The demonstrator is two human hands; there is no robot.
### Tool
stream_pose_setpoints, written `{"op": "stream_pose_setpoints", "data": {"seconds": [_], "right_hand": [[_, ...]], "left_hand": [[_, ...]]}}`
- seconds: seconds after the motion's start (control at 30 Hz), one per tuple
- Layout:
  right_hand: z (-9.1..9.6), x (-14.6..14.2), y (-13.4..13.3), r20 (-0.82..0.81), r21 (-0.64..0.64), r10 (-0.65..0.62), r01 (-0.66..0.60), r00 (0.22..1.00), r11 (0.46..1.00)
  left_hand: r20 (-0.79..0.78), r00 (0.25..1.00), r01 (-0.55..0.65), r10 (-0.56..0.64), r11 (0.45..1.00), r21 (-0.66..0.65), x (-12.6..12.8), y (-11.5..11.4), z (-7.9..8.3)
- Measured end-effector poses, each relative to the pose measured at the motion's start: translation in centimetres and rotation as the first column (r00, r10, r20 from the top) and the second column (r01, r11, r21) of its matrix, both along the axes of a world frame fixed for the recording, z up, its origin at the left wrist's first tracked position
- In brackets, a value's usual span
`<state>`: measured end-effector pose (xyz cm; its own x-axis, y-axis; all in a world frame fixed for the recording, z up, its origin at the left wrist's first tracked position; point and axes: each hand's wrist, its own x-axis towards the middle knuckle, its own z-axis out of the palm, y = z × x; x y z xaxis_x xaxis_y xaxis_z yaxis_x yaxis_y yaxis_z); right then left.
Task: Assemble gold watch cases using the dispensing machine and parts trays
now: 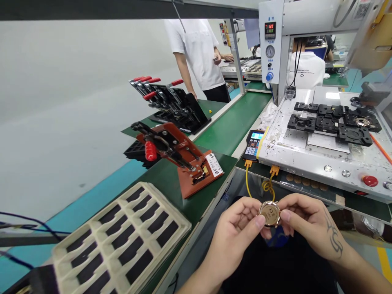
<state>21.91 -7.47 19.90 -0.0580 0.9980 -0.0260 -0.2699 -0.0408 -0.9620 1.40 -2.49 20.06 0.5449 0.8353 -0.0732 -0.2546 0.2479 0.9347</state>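
2 hands (237, 230) (309, 222) on 1 round disc (269, 213)

A pale grey floor (61, 102) spread to the left, edged by a teal-painted strip (92, 202) along the long green-topped counter (232, 122). A dark overhead rail (92, 10) crossed the top, and a yellow floor line (384, 261) showed at lower right. Light was bright and even.

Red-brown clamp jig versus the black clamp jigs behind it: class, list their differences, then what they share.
The red-brown jig has one red handle and a white label; the black jigs show several red handles. The red-brown jig lies nearer the round metal part held by the left hand and right hand; the black jigs sit farther off. Both carry red-handled clamps.
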Motion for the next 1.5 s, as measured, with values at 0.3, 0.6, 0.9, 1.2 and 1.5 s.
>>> {"op": "stream_pose_setpoints", "data": {"seconds": [0.3,0.6,0.9,1.2,1.5], "right_hand": [[-0.02,-0.01,-0.12,0.012,-0.002,-0.001,0.001,1.000,1.000],[0.12,0.06,-0.21,0.028,-0.001,-0.004,0.004,1.000,1.000],[0.22,-0.02,-0.26,0.058,-0.010,-0.017,0.017,0.998,1.000],[0.46,0.02,-0.29,0.064,0.000,-0.020,0.020,0.998,1.000],[0.24,-0.03,-0.23,0.073,0.012,-0.023,0.022,0.997,1.000]], "left_hand": [[-0.005,1.000,-0.003,0.003,1.000,0.005,0.10,0.05,0.23],[-0.055,0.998,-0.026,0.028,0.999,0.032,0.13,-0.05,0.67],[-0.060,0.998,-0.025,0.028,0.999,0.048,0.11,-0.05,0.91],[-0.050,0.998,-0.020,0.024,0.998,0.063,0.12,-0.07,0.88],[-0.063,0.998,-0.027,0.031,0.998,0.056,0.17,-0.24,0.90]]}}
